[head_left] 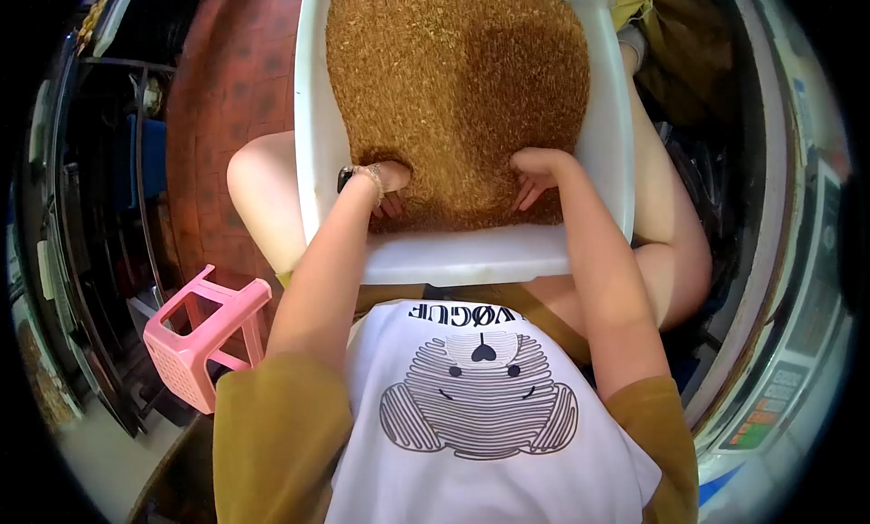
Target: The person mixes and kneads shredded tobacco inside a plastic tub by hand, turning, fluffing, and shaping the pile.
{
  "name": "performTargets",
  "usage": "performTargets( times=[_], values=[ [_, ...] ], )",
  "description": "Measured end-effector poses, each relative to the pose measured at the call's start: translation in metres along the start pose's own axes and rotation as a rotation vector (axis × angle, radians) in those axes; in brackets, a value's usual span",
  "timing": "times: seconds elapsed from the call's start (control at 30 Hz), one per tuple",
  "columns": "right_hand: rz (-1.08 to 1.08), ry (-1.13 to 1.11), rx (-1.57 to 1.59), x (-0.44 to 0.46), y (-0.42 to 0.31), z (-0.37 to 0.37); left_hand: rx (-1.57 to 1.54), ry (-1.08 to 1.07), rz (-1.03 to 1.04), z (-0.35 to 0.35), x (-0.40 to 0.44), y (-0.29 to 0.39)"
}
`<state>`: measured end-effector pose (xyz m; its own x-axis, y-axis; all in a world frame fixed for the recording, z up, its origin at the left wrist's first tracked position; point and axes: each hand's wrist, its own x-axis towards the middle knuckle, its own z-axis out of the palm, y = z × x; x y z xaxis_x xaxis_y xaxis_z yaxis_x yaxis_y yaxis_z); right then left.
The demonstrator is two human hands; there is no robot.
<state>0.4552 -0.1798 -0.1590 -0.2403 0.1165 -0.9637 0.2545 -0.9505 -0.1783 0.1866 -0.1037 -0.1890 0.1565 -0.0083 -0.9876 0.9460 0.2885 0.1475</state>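
Observation:
A large mound of brown shredded material (pixel 453 98), fine and fibrous like cut tobacco, sits in a white plastic tub (pixel 453 257). My left hand (pixel 390 187) touches the near left part of the mound, with its fingers apart and their tips partly sunk in the shreds. A dark watch and a beaded bracelet are on that wrist. Across from it, my right hand (pixel 536 175) rests against the near right part, fingers spread and pointing down into the material. Neither hand visibly grips a clump. Some fingertips are hidden by the shreds.
The tub lies between my bent legs. A pink plastic stool (pixel 208 329) stands at the left on the red tiled floor (pixel 231 98). Dark metal shelving (pixel 140 162) lines the left side. Part of another person's leg (pixel 632 46) and a brown bag-like bundle (pixel 693 53) are at upper right.

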Motion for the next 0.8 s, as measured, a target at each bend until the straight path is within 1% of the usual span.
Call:
performTargets(
  times=[0.03,0.1,0.13,0.2,0.23,0.33,0.43,0.53,0.6,0.63,0.67,0.7,0.73,0.8],
  values=[
    [-0.001,-0.049,0.032,0.001,0.0,0.001,-0.088,-0.054,0.018,0.001,0.006,-0.004],
    [-0.005,-0.146,0.099,0.006,0.001,0.002,-0.179,-0.019,-0.001,0.011,-0.02,0.009],
    [-0.04,-0.189,0.116,0.011,0.003,0.0,-0.223,0.0,-0.01,0.015,-0.029,0.015],
    [-0.11,-0.275,0.149,0.018,0.005,0.002,-0.378,0.009,0.037,0.021,-0.014,0.011],
    [-0.12,-0.239,0.176,0.019,0.007,0.002,-0.457,0.013,0.06,0.023,-0.008,0.009],
    [-0.148,-0.139,0.239,0.003,-0.003,0.022,-0.658,0.122,0.061,0.042,-0.006,0.017],
    [-0.169,-0.063,0.25,-0.001,-0.012,0.038,-0.685,-0.007,0.33,0.051,-0.012,0.019],
    [-0.211,-0.028,0.236,-0.018,-0.022,0.049,-0.959,-0.091,0.402,0.058,-0.009,0.023],
    [-0.232,-0.018,0.243,-0.023,-0.024,0.048,-0.995,-0.053,0.387,0.061,-0.018,0.027],
    [-0.293,-0.022,0.344,-0.024,-0.023,0.049,-1.008,-0.03,0.395,0.06,-0.023,0.032],
    [-0.364,-0.02,0.444,-0.023,-0.02,0.05,-1.093,-0.038,0.479,0.063,-0.022,0.034],
    [-0.43,-0.021,0.547,-0.015,-0.016,0.048,-1.149,-0.047,0.492,0.062,-0.021,0.037],
    [-0.509,-0.164,0.635,0.045,0.004,0.024,-1.207,-0.057,0.498,0.06,-0.019,0.039],
    [-0.633,-0.244,0.62,0.039,0.005,0.015,-1.326,-0.104,0.545,0.056,-0.017,0.041]
  ],
)
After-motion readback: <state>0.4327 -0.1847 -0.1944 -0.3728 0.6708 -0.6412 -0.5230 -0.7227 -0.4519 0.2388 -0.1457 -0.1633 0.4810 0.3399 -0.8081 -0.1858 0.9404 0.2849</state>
